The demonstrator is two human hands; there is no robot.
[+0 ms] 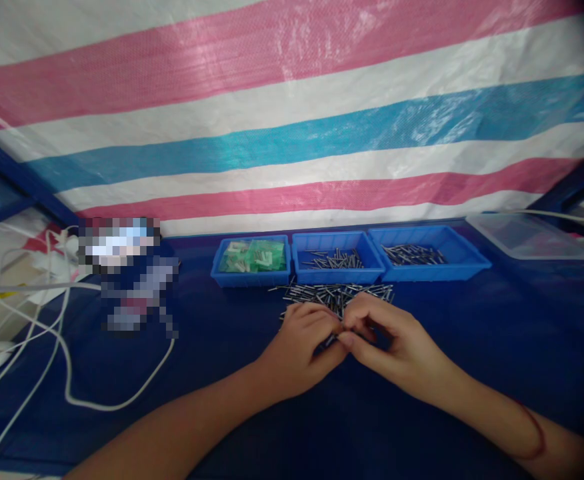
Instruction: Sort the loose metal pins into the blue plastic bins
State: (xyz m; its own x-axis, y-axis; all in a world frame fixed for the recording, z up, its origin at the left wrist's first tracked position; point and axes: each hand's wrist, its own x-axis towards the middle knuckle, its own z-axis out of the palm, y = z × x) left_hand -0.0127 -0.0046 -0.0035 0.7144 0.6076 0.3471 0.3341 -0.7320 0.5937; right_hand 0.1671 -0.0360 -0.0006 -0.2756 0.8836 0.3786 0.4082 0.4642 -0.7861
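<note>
A wide woven tarp striped pink, white and blue fills the back of the view, hanging behind a table covered in dark blue cloth. At the far right of the table lies a shallow clear plastic tray. On the left a white cable loops across the cloth, just beside an object that is blurred out. Three blue plastic bins stand side by side along the back edge. The left bin holds pale green pieces, while the middle bin and the right bin hold thin metal pins. Just in front of the bins a loose pile of pins lies flat on the cloth, the pins pointing in mixed directions, many roughly left to right. Both bare forearms reach in from the bottom edge and angle inward, so the hands meet at the centre, at the near edge of the pile. The left hand is curled with its knuckles up, thumb and fingers bent toward the right. The right hand mirrors it, and a thin red band circles its wrist. The fingertips of the two hands press together, pinching a small metal piece between them just above the cloth. The piece is mostly hidden by the fingers, so its long axis and direction cannot be told.
</note>
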